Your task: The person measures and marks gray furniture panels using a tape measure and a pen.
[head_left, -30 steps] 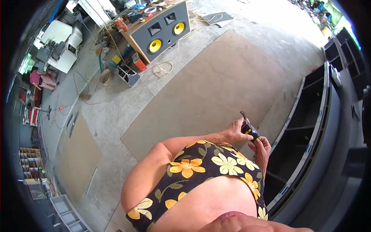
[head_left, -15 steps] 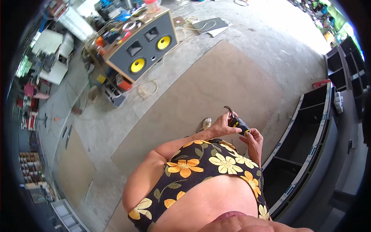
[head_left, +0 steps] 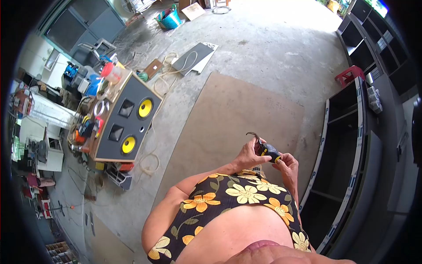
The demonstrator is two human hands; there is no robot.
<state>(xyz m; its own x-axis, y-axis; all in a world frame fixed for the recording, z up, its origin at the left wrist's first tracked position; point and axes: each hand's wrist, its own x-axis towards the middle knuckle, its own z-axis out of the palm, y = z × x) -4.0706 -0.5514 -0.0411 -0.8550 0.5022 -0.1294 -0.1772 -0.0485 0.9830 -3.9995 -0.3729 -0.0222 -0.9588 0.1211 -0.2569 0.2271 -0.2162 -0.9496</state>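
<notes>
My left hand [head_left: 249,156] is wrapped round a black-and-yellow hand tool [head_left: 268,151] in front of my chest. A thin, dark, curved piece sticks out from the tool's far end, past my left fingers; its exact kind I cannot make out. At the near, yellow-tipped end, my right hand [head_left: 288,166] pinches the tool between thumb and fingers. Below both hands, a floral top [head_left: 246,193] covers my body.
A brown sheet [head_left: 237,114] lies on the concrete floor. Left stands a speaker cabinet [head_left: 115,132] with tools on top and a looped cable [head_left: 150,163] beside it. Dark shelving [head_left: 334,154] runs close along my right, with a red stool [head_left: 349,75] behind it.
The view has turned to the right and up, so the speaker cabinet sits lower left and a woven basket shows. Both hands keep holding the tool, almost unmoved.
</notes>
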